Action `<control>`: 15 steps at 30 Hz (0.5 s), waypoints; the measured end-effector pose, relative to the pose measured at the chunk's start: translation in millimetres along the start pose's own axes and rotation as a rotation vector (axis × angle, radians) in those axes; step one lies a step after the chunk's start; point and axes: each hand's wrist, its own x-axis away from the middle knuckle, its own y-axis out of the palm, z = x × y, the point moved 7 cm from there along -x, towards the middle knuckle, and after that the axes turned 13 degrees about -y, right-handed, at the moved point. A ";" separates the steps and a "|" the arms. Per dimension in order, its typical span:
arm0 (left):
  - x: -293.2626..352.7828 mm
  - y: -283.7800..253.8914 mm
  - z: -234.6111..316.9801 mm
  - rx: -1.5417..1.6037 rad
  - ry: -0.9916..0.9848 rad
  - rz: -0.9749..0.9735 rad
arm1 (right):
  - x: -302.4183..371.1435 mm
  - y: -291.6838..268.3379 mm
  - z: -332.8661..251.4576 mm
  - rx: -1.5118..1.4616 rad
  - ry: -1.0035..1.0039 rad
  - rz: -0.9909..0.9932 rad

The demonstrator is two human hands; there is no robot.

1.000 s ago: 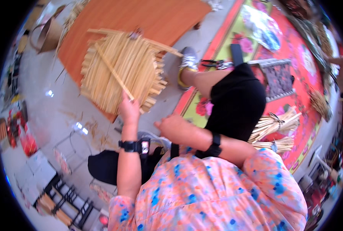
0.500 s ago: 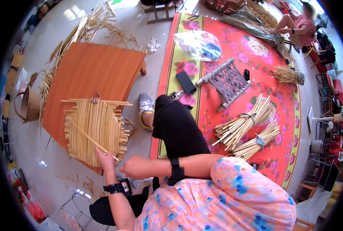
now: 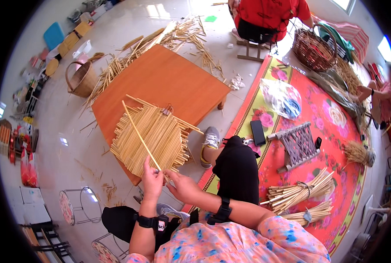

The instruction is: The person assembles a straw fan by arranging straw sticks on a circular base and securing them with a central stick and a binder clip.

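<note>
My left hand (image 3: 153, 183) is closed on a long pale straw stalk (image 3: 136, 130), gripping it near its lower end. The stalk slants up and away over a mat of straw stalks (image 3: 150, 136) laid side by side. My right hand (image 3: 184, 188) is closed beside the left, its fingertips pinching at the stalk's lower end. The mat lies on the near part of an orange-brown wooden table (image 3: 160, 74), its stalk ends uneven along the sides. A small clip (image 3: 167, 111) sits at the mat's far edge.
Loose straw (image 3: 178, 33) lies behind the table, near a handled basket (image 3: 82, 81). On the red floral mat (image 3: 248, 168) at right are a phone (image 3: 257, 133), a low woven stool (image 3: 295, 147) and tied stalk bundles (image 3: 303, 190). A person in red (image 3: 270, 19) sits beyond.
My view has turned, bringing the person in red into sight. My right hand has moved from apart to meet my left at the stalk's lower end. The stalk now points more steeply away.
</note>
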 end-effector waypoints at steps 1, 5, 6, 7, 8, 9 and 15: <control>3.3 3.4 3.6 0.016 0.013 -0.016 | -0.2 -2.5 0.7 0.008 0.008 0.030; 13.8 13.9 5.8 0.006 0.101 -0.036 | 3.5 0.5 9.4 0.012 0.105 -0.033; 15.7 17.1 8.1 -0.010 0.116 -0.037 | 4.2 1.9 15.5 0.004 0.112 -0.012; 16.3 21.6 10.7 0.030 0.112 -0.057 | 4.5 1.8 19.5 -0.003 0.119 0.008; 17.7 24.0 11.3 0.070 0.102 -0.072 | 5.2 1.4 19.3 0.010 0.113 0.023; 17.4 24.5 11.4 0.111 0.091 -0.086 | 5.0 -1.4 19.8 0.024 0.106 0.036; -14.0 15.0 -1.7 -0.063 0.081 -0.127 | 16.2 16.7 58.6 -0.394 0.321 0.114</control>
